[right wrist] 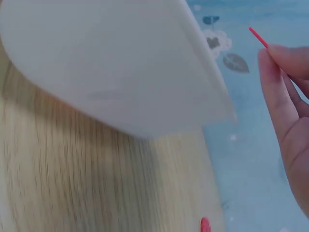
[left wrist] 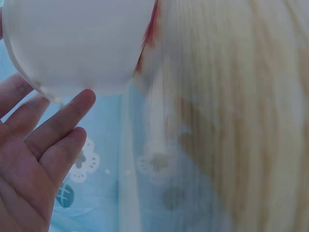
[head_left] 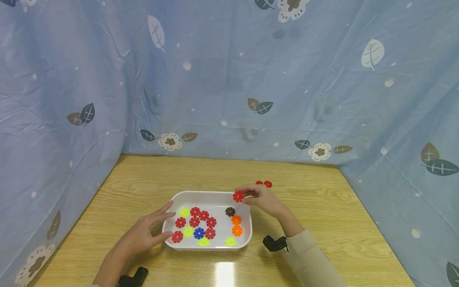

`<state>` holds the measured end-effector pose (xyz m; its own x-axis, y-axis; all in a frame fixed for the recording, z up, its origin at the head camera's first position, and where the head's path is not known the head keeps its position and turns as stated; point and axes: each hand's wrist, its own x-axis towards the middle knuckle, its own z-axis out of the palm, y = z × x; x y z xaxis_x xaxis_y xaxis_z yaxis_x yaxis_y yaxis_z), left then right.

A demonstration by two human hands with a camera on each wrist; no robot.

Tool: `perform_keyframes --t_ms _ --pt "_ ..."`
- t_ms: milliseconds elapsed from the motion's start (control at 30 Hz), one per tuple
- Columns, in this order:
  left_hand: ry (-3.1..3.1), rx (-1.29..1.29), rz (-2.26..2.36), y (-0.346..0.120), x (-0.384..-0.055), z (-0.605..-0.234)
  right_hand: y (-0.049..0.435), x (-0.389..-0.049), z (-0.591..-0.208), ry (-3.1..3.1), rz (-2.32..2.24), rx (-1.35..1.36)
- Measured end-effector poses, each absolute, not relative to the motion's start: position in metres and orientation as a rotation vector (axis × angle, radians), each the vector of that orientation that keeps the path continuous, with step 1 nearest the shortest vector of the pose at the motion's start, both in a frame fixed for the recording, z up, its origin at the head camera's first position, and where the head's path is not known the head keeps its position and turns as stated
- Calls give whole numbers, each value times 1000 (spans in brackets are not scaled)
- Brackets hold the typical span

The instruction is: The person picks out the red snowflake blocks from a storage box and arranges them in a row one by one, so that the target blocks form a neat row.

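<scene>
A white plastic tray [head_left: 206, 248] holds several notched, flower-shaped plastic discs: red [head_left: 177, 236], yellow [head_left: 188, 232], orange [head_left: 237, 230], blue [head_left: 199, 233] and dark brown [head_left: 230, 211]. At the tray's left end, my left hand [head_left: 148, 231] rests with fingers spread, thumb near the front corner and fingertips at the rim. Over the back right corner, my right hand [head_left: 263, 200] pinches a red disc [head_left: 238, 196] between thumb and fingers. The right wrist view shows that disc [right wrist: 258, 37] edge-on at the fingertips, beside the tray wall [right wrist: 120, 72].
Two more red discs [head_left: 267, 184] lie on the wooden table [head_left: 305, 187] behind the right hand. A blue patterned cloth [head_left: 222, 79] hangs around the back and sides of the table. Each wrist wears a black device [head_left: 275, 243].
</scene>
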<state>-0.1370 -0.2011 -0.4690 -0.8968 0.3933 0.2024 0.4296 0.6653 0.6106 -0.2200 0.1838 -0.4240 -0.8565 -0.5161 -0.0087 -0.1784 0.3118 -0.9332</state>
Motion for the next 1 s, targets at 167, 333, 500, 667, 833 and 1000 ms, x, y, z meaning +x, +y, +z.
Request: perform_keyframes --t_ms 167,333,500,667,833,1000 --pt "-2818 -699 -1047 -201 -137 -468 199 -227 -435 2274 -1760 -468" --pt "-2816 -696 -1056 -201 -137 -468 213 -234 -447 2215 -1964 -319" --pt "-2812 -703 -1056 -202 -137 -470 231 -240 -464 2172 -2118 -267" --pt "-2802 -727 -1048 -203 -137 -471 252 -242 -478 2270 -2217 -209" --pt "-2789 -745 -1029 -203 -138 -471 263 -247 -482 2386 -2109 215" --pt "-2800 -735 -1039 -203 -138 -471 270 -253 -487 2419 -2092 358"
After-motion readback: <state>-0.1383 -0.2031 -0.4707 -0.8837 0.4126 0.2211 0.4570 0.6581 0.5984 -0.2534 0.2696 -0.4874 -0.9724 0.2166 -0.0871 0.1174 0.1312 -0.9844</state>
